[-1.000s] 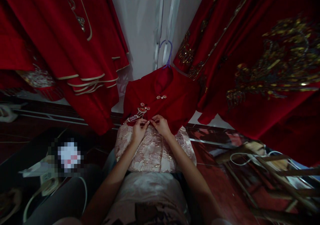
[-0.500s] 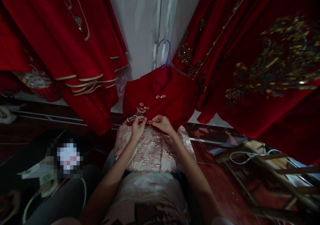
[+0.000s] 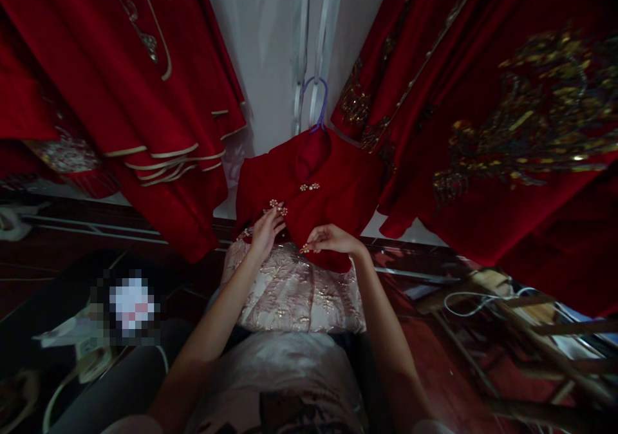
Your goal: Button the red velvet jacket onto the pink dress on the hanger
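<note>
A small red jacket point(image 3: 338, 186) hangs on a purple hanger point(image 3: 316, 102) in front of me, over a pale pink brocade skirt point(image 3: 294, 289). It has beaded gold clasps point(image 3: 309, 187) down its front. My left hand point(image 3: 265, 231) rests on the jacket's front with its fingertips at the beaded clasp by the chest. My right hand point(image 3: 331, 239) pinches the lower front edge, where a small bead fastener shows at its fingertips, and lifts that edge slightly.
Red embroidered gowns hang on the left point(image 3: 135, 99) and right point(image 3: 506, 131), close on both sides. A white wall panel point(image 3: 280, 41) stands behind. A wooden chair point(image 3: 526, 331) with a white cable sits at the lower right. Cables and papers lie at lower left.
My hands, close together at the jacket's lower front, have parted. The left rose to the chest clasp; the right moved right and lifted the front edge.
</note>
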{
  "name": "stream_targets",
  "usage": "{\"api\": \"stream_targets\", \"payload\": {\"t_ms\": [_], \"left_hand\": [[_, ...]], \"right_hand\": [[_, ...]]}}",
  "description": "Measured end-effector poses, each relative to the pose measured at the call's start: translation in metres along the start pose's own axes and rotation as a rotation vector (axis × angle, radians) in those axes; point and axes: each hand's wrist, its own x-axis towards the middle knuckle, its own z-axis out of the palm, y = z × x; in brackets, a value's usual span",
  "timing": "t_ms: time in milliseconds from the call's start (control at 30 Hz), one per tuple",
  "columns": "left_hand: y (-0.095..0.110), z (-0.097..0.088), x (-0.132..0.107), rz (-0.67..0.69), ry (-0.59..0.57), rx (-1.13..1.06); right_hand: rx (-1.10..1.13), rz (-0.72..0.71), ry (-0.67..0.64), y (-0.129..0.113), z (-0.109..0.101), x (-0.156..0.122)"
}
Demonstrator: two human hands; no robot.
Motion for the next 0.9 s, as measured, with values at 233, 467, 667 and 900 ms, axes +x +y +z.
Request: {"api": "stream_targets", "payload": {"t_ms": [233, 467, 667, 900], "left_hand": [[-0.005, 0.0, 0.01, 0.062, 0.117, 0.063], [-0.002, 0.012, 0.014, 0.016, 0.228, 0.167], [0.01, 0.044, 0.025, 0.127, -0.117, 0.494], [0.032, 0.064, 0.041, 0.7, 0.043, 0.943]], "right_hand": [[0.015, -0.033, -0.011, 0.005, 0.004, 0.005], [0.01, -0.004, -0.009, 0.001, 0.004, 0.002], [0.028, 0.171, -0.199, 0.007, -0.007, -0.006], [0.094, 0.204, -0.209, 0.004, -0.014, -0.014]]}}
